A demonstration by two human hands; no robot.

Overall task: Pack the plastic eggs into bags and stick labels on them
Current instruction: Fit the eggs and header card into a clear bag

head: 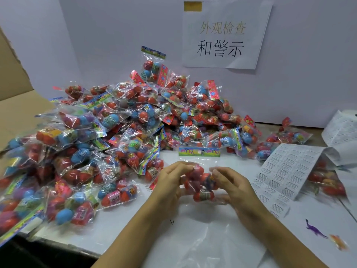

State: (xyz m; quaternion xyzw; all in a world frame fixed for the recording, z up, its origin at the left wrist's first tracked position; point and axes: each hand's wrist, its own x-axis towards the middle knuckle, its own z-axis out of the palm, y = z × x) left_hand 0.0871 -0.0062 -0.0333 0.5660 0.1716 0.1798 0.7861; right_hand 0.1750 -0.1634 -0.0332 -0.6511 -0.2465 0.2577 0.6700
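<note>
Two hands, left (170, 182) and right (234, 187), each grip clamped on one egg bag (201, 182) (contents blurred), pile (116, 136) cropped left.

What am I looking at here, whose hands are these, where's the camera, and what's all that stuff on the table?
No machine here: a person wears a camera on the head, so the single picture looks down at their own hands. The left hand and right hand together hold a clear bag of plastic eggs with a colourful header card on top. Behind and to the left lies a big pile of filled bags, partly over a cardboard box. At right lies a sheet of labels; near it a purple toy dinosaur. A paper sign hangs on the wall.
</note>
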